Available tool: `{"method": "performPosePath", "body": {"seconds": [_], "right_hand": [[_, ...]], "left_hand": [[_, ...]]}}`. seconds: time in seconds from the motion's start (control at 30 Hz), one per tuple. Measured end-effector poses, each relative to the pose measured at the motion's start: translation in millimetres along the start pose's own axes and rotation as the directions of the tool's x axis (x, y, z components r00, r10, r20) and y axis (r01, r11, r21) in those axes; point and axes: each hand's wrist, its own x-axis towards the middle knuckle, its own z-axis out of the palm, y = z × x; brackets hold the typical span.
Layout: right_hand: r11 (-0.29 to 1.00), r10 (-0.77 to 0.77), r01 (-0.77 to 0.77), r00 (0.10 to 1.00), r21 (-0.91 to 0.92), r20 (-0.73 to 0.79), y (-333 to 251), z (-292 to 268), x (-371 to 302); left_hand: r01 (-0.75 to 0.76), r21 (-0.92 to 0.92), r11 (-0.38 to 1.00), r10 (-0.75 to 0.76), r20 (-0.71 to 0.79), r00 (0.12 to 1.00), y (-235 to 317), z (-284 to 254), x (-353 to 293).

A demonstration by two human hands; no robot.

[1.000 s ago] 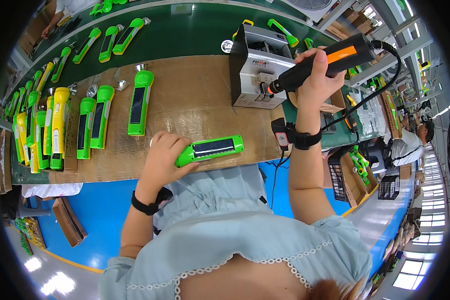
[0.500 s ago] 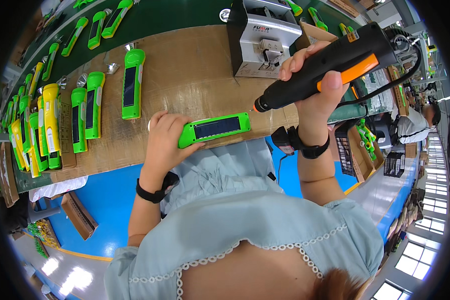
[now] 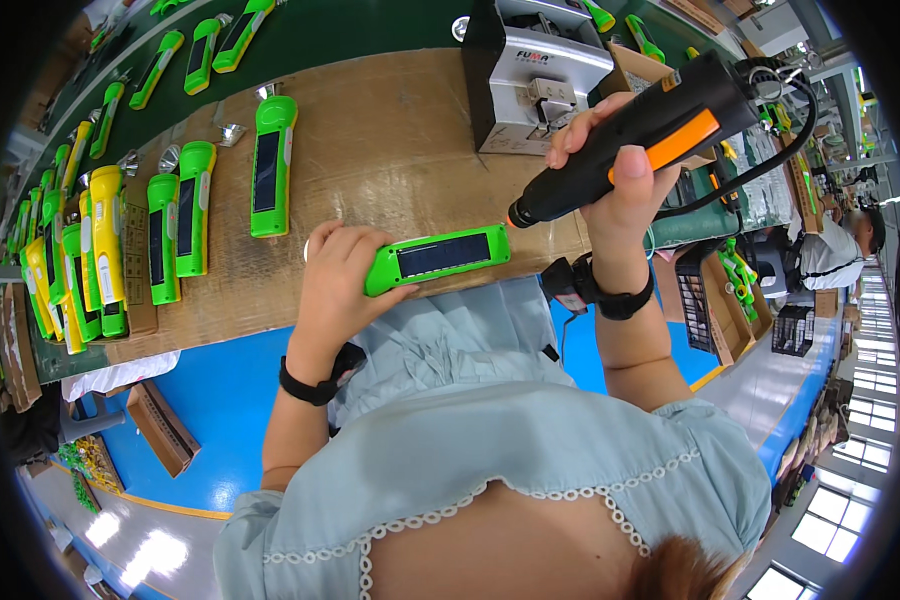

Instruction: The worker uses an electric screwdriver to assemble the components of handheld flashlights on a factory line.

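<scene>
a: where do we have the green flashlight body (image 3: pixel 445 257)?
b: we have it by the near edge of the cardboard sheet (image 3: pixel 370 130), right of that edge's middle, lying lengthwise with its dark panel facing up.
a: and our left hand (image 3: pixel 342 275)?
b: it grips the body's left end; we pinch it between the thumb, on the near side, and the bent fingers, which lie close together over the far side.
a: what about our right hand (image 3: pixel 620 180)?
b: its fingers curl around the black electric screwdriver (image 3: pixel 660 125), with the thumb near the orange lever (image 3: pixel 682 138). we see the tool slanting down to the body's right end, but we cannot tell whether the tip touches it.
a: what stands at the sheet's far right corner?
b: we see a silver and black machine (image 3: pixel 560 60) there.
a: and toward the left edge?
b: we see a green flashlight (image 3: pixel 272 170) apart from the others, then a pair of green flashlights (image 3: pixel 196 210) side by side, and a yellow flashlight (image 3: pixel 108 235) among a cluster near the corner. beyond the far edge, more flashlights (image 3: pixel 157 70) lie on the green bench (image 3: pixel 305 45).
</scene>
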Motion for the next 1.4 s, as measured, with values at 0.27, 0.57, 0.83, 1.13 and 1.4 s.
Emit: {"method": "performPosePath", "body": {"seconds": [0.27,0.57,0.83,1.13,1.4], "right_hand": [[0.995,0.061,-0.061,0.998,0.078,0.007,-13,-1,-1],[0.984,0.104,-0.102,0.995,0.145,-0.003,-19,4,-5],[0.991,0.098,-0.097,0.995,0.088,-0.007,-14,0,-5],[0.993,0.082,-0.081,0.997,0.089,-0.005,-8,-2,-5],[0.997,0.054,-0.059,0.995,0.054,0.089,15,9,-8]], "left_hand": [[-0.024,0.034,0.999,0.025,-0.050,0.998,3,5,-10],[-0.037,0.048,0.998,0.040,-0.066,0.997,0,8,-14],[-0.043,0.053,0.998,0.047,-0.079,0.996,0,8,-15],[-0.041,0.048,0.998,0.044,-0.059,0.997,-1,7,-14],[0.025,-0.025,0.999,-0.025,-0.016,1.000,-1,0,2]]}}
